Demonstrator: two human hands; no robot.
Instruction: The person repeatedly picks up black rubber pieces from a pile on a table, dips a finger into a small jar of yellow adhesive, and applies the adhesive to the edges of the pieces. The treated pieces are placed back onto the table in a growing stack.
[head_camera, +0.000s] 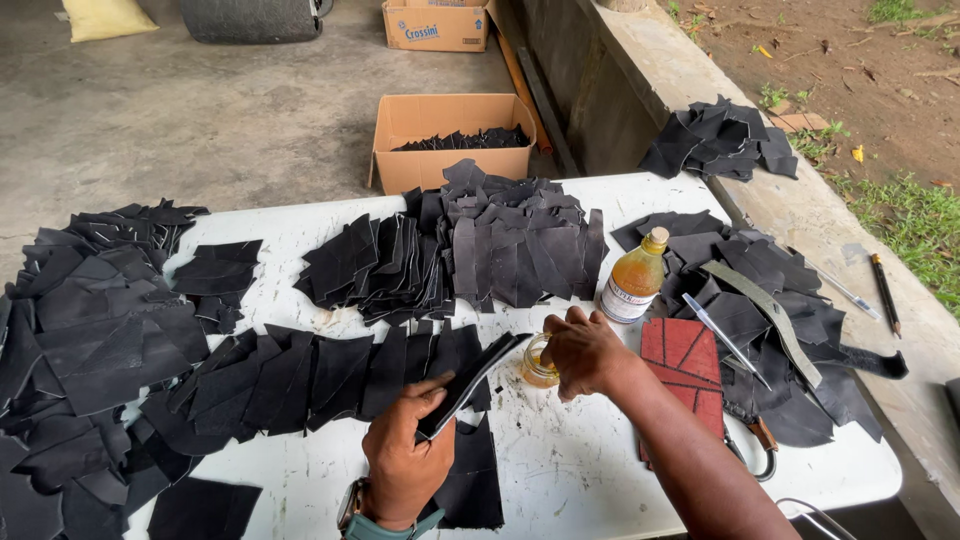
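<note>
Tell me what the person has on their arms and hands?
Both hands are bare, with no gloves. The left hand has a watch on its wrist, with a teal strap and dark case. The right hand wears nothing, and its forearm is bare, with no sleeve showing.

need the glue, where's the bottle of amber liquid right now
In the head view the bottle stands upright right of centre on the white table, just beyond the right hand, beside the red pad.
</note>
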